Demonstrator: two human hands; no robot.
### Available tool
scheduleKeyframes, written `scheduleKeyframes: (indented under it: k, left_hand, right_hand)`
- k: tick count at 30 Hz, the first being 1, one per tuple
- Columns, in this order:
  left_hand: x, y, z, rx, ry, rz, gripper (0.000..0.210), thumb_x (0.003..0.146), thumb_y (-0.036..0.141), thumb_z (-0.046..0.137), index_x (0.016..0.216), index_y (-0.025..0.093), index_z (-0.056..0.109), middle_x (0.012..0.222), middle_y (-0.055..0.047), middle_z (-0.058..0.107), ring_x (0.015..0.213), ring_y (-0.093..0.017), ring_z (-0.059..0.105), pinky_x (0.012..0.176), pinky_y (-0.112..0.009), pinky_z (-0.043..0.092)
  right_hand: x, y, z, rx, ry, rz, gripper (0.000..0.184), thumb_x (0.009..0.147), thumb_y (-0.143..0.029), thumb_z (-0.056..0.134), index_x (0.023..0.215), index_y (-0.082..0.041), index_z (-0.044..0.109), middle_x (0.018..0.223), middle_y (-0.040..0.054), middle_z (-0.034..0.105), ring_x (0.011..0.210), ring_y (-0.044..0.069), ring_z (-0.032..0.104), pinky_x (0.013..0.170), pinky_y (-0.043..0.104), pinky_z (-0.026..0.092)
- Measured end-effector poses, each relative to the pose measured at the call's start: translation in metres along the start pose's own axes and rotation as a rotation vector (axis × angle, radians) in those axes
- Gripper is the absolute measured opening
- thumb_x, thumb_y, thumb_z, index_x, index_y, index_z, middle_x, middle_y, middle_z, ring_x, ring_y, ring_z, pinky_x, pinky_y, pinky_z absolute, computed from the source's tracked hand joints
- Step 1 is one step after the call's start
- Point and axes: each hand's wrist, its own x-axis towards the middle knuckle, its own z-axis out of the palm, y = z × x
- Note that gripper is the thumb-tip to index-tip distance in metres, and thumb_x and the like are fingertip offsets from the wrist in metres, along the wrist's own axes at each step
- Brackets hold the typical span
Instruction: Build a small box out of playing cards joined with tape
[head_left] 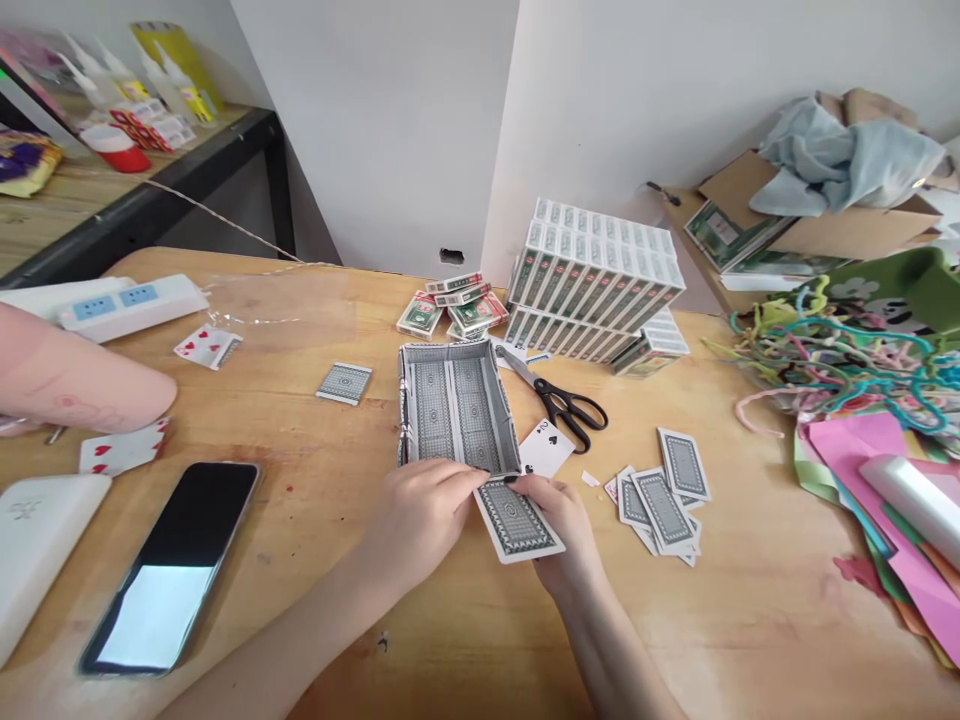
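a playing card [520, 522] meets or nearly meets the near right corner of the card-built box [505, 415]; the left hand [426, 505] is narrow there, its hold unclear; the right hand [568, 525] pinches the card; fitting seems underway, likely calling for careful edge alignment

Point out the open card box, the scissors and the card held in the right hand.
Card box [456, 407]: head view, inner floor.
Scissors [547, 388]: head view, black handles near the pivot.
Held card [519, 520]: head view, middle of its patterned back.
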Motion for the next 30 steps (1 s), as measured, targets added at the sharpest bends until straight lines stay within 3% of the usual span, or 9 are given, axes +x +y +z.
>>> scheduleKeyframes:
  k: [4, 13, 23, 27, 30]
  left_hand:
    - [-0.003, -0.003, -0.002, 0.002, -0.052, -0.016, 0.022, 0.081, 0.004, 0.053, 0.091, 0.017, 0.068, 0.082, -0.002, 0.074, 0.072, -0.018, 0.069, 0.065, -0.031, 0.055]
    - [-0.003, -0.005, -0.001, 0.008, -0.080, -0.079, 0.021, 0.080, 0.004, 0.054, 0.092, 0.018, 0.064, 0.075, -0.002, 0.072, 0.068, -0.017, 0.068, 0.063, -0.029, 0.053]
    - [-0.008, -0.009, 0.002, -0.057, -0.036, -0.081, 0.015, 0.083, 0.010, 0.054, 0.072, 0.019, 0.053, 0.076, 0.000, 0.073, 0.068, -0.015, 0.069, 0.063, -0.027, 0.053]
    - [-0.007, -0.007, 0.001, -0.054, -0.046, -0.095, 0.010, 0.083, 0.009, 0.054, 0.081, 0.019, 0.055, 0.078, 0.000, 0.073, 0.071, -0.016, 0.070, 0.064, -0.027, 0.054]
    - [-0.006, -0.006, 0.000, -0.065, -0.047, -0.094, 0.018, 0.084, 0.009, 0.053, 0.098, 0.020, 0.056, 0.082, 0.000, 0.074, 0.074, -0.015, 0.071, 0.067, -0.027, 0.055]
  right_hand:
    - [0.002, -0.001, 0.000, 0.070, 0.023, 0.150, 0.028, 0.059, -0.032, 0.062, 0.042, -0.022, 0.042, 0.042, -0.0042, 0.037, 0.040, 0.009, 0.029, 0.043, 0.027, 0.021]
    - [0.004, -0.008, 0.005, 0.076, 0.030, 0.145, 0.026, 0.057, -0.028, 0.060, 0.043, -0.023, 0.039, 0.041, -0.0052, 0.034, 0.042, 0.009, 0.026, 0.044, 0.026, 0.020]
    - [0.005, -0.010, 0.008, 0.204, 0.053, 0.189, 0.031, 0.052, -0.026, 0.063, 0.039, -0.022, 0.034, 0.043, -0.0074, 0.028, 0.043, 0.007, 0.022, 0.044, 0.025, 0.015]
    - [0.003, -0.012, 0.009, 0.212, 0.014, 0.184, 0.029, 0.052, -0.026, 0.064, 0.040, -0.022, 0.038, 0.043, -0.0071, 0.030, 0.043, 0.007, 0.022, 0.045, 0.025, 0.017]
    - [0.001, -0.012, 0.009, 0.236, -0.004, 0.181, 0.030, 0.053, -0.027, 0.065, 0.040, -0.021, 0.039, 0.042, -0.0069, 0.033, 0.042, 0.006, 0.024, 0.044, 0.024, 0.018]
